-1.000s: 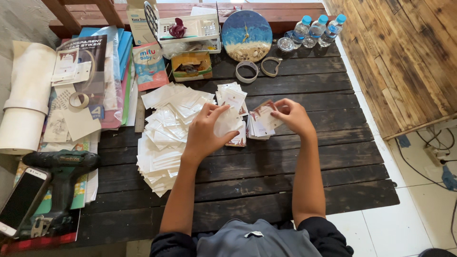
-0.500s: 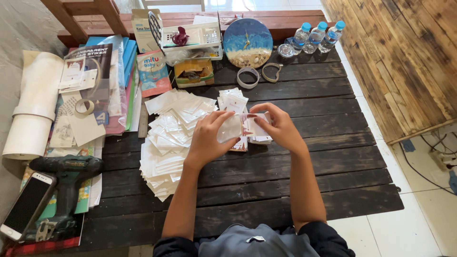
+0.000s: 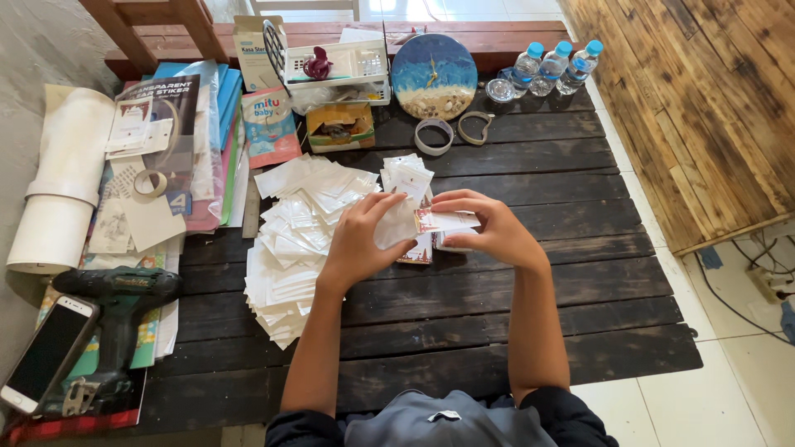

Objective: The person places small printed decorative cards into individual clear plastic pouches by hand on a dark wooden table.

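On the middle of the dark plank table (image 3: 530, 298), both hands meet over a small card (image 3: 451, 222). Left hand (image 3: 358, 240): fingers curled, gripping a clear sleeve (image 3: 396, 228) at its left side. Right hand (image 3: 489, 230): fingers closed on the card, which lies level and points toward the sleeve. Whether the card tip is already inside the sleeve cannot be told; the fingers cover the joint. Directly beneath the hands, a short stack of printed cards (image 3: 421, 247) rests on the table.

Left of the hands, a loose heap of clear sleeves (image 3: 290, 240) spreads toward the near edge. Toward the far edge stand a round blue clock face (image 3: 433, 76) and three water bottles (image 3: 556, 68), the bottles close to the far right corner. Two rings (image 3: 451, 132) lie just in front of the clock face. Near the left edge, a green cordless drill (image 3: 112, 310) lies beside a phone (image 3: 45, 352), screen up.
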